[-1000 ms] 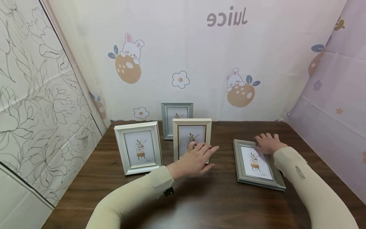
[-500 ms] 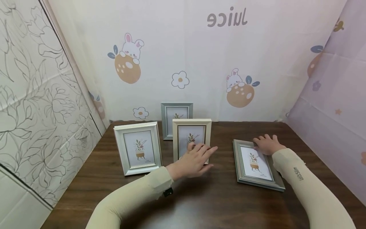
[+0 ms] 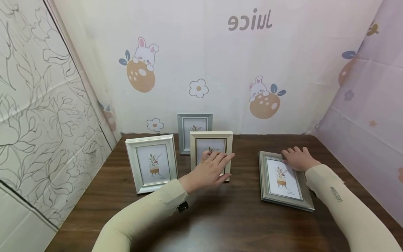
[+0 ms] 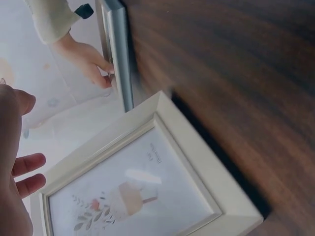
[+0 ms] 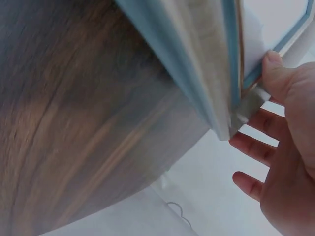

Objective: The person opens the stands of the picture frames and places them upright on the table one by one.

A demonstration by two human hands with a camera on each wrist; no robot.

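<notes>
Tilted slightly up off the table at the right is a grey-silver picture frame with a plant print. My right hand pinches its far right edge, thumb on the front and fingers behind, as the right wrist view shows the hand at the frame's border. My left hand hovers in front of an upright cream picture frame, fingers loosely extended and holding nothing. In the left wrist view that hand is apart from the cream frame.
A white-silver picture frame stands upright at the left. Behind the cream one, a blue-grey picture frame stands near the printed wall cloth. All are on a dark wooden table.
The far end of the grey-silver frame has risen slightly, and my right hand has shifted a little right with it. My left hand has moved slightly up and left.
</notes>
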